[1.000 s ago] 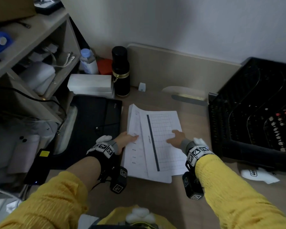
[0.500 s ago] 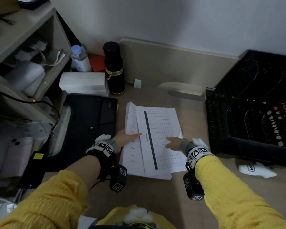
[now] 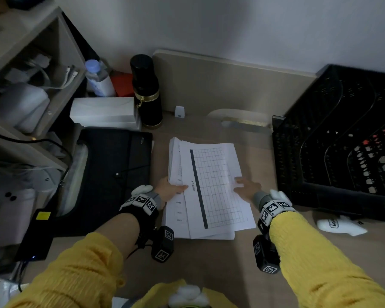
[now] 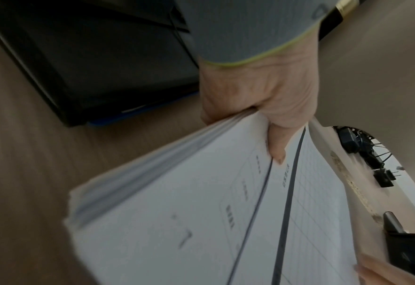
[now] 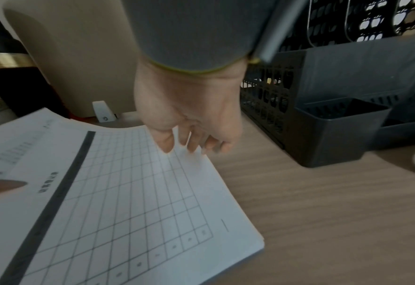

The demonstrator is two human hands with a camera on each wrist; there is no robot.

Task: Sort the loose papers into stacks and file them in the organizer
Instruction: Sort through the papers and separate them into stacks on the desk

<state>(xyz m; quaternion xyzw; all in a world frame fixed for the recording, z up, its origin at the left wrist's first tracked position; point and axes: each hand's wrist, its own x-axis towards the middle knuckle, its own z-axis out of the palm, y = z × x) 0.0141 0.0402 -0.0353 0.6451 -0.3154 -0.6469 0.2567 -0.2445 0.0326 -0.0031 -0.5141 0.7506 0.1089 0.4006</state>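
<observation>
A stack of white papers (image 3: 209, 187) lies on the wooden desk, its top sheet a printed grid with a dark bar. My left hand (image 3: 171, 190) grips the stack's left edge. In the left wrist view its thumb presses on top of the papers (image 4: 201, 221), its fingers are underneath, and that edge is raised off the desk. My right hand (image 3: 246, 188) sits at the stack's right edge, and its loosely bent fingers (image 5: 194, 142) touch the grid sheet (image 5: 128, 192). The black mesh organizer (image 3: 342, 141) stands at the right, apart from both hands.
A black folder (image 3: 111, 170) lies just left of the papers. Behind it are a white box (image 3: 102, 112), a black flask (image 3: 146, 90) and a water bottle (image 3: 97, 78). A cluttered shelf unit (image 3: 31, 52) fills the left. A small white object (image 3: 340, 225) lies in front of the organizer.
My right hand slid from the middle of the grid sheet out to its right edge. The sheets now sit more squarely together. My left hand stays at the left edge.
</observation>
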